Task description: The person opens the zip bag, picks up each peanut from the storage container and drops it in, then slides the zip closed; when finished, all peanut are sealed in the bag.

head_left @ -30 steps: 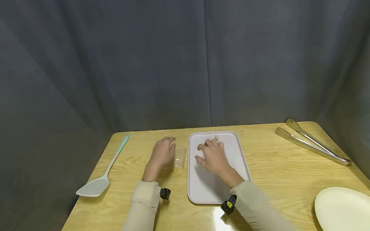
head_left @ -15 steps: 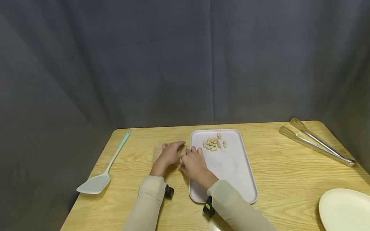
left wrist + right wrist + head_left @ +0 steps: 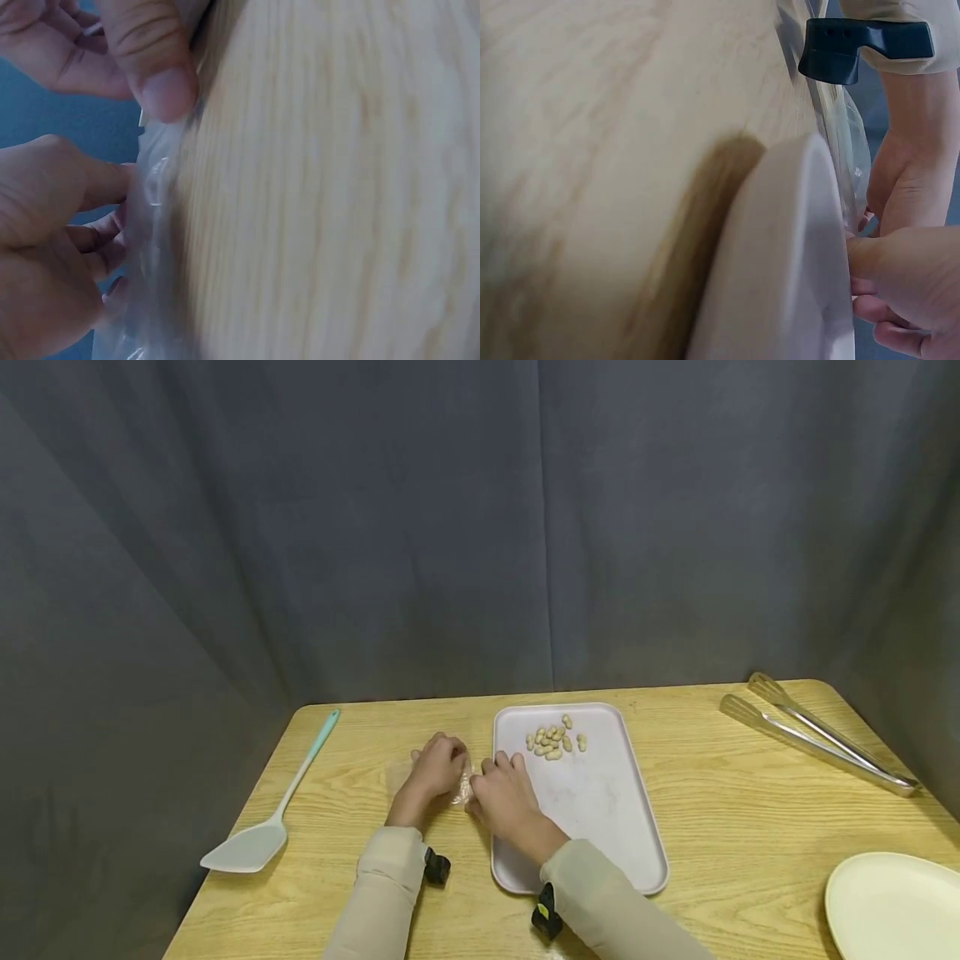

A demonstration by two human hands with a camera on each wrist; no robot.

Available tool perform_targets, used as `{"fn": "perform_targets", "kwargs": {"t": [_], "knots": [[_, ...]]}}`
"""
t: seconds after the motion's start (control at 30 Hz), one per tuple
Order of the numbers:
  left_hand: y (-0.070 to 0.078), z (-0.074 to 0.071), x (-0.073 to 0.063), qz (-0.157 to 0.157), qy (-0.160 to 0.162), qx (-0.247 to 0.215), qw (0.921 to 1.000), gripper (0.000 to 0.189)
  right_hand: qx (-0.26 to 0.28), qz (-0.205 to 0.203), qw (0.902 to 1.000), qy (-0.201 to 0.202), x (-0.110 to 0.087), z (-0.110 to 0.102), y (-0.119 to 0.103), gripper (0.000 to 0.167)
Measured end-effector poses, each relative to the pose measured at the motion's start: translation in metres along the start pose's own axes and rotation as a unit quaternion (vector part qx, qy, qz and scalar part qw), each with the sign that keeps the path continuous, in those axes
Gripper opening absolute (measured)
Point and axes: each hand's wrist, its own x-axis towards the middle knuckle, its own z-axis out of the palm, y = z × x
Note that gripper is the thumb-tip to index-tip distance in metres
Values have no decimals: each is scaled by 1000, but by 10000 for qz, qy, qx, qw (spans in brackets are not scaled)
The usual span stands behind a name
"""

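Note:
A clear plastic bag (image 3: 462,787) lies on the table just left of the pale tray (image 3: 600,827), partly covered by the hands. My left hand (image 3: 437,768) pinches it, and the bag reaches out to the left beneath that hand. At the bag's right edge, my right hand (image 3: 506,793) pinches it, its forearm passing over the tray's left rim. The left wrist view shows the right thumb (image 3: 166,90) pressing the crinkled film and the left fingers (image 3: 109,184) against it. Several peanuts in their shells (image 3: 553,755) lie grouped near the tray's far end.
A spatula (image 3: 247,847) with a green-tipped handle lies at the left. Metal tongs (image 3: 825,747) rest at the far right, and a cream plate (image 3: 892,902) sits at the near right. A dark curtain (image 3: 420,527) hangs behind the table.
My right hand has moved left from over the tray to the bag, uncovering the peanuts. Both hands now hold the bag, which has shifted left, and the left fingers have closed more.

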Motion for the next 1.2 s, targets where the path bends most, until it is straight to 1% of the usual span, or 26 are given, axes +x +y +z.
{"fn": "perform_targets", "kwargs": {"t": [0.1, 0.2, 0.3, 0.33, 0.4, 0.47, 0.57, 0.6, 0.63, 0.7, 0.8, 0.9, 0.97, 1.0, 1.07, 1.13, 1.2], "knots": [[-4, -3, -2, -55, 22, -258, 9996, 11, -26, -48, 10000, 32, -2, 1, -1, 27], [-5, -10, -4, -53, 57, -759, 9971, 13, -32, -33, 10000, 47, -3, 0, -1, 28], [-4, -20, -5, 25, 123, -1536, 9880, 13, -59, 50, 9999, 78, -3, -2, 0, 31], [-3, -24, -6, 59, 170, -1798, 9835, 13, -55, 85, 9999, 116, -3, -4, 0, 32], [-2, -30, -5, 174, 265, -2387, 9706, 12, 23, 158, 9996, 224, -3, -9, 1, 33], [-1, -35, -4, 323, 364, -2931, 9549, 11, 210, 223, 9987, 402, -4, -15, 2, 30], [2, -41, -3, 465, 496, -3657, 9283, 12, 658, 273, 9941, 819, -6, -26, 4, 22], [4, -42, -3, 490, 540, -3842, 9204, 13, 791, 279, 9916, 986, -6, -29, 4, 19], [5, -43, -3, 496, 601, -3981, 9140, 15, 886, 278, 9890, 1151, -6, -32, 4, 16], [11, -46, -6, 478, 765, -4119, 9068, 18, 1043, 274, 9833, 1468, -7, -37, 5, 14], [27, -53, -15, 517, 1165, -3932, 9106, 19, 1226, 327, 9750, 1822, -7, -43, 7, 17], [45, -58, -26, 586, 1629, -3547, 9188, 18, 1356, 419, 9684, 2050, -8, -46, 9, 21], [53, -59, -33, 613, 1788, -3376, 9221, 16, 1395, 469, 9655, 2148, -8, -47, 10, 22], [55, -59, -35, 630, 1786, -3338, 9234, 15, 1392, 483, 9646, 2188, -9, -47, 10, 22], [58, -58, -39, 676, 1610, -3338, 9263, 16, 1381, 499, 9632, 2250, -9, -48, 11, 22], [58, -57, -40, 745, 1303, -3381, 9290, 17, 1380, 492, 9623, 2292, -10, -47, 12, 23], [56, -56, -41, 790, 1001, -3459, 9296, 19, 1367, 477, 9615, 2338, -10, -47, 12, 23]]}}
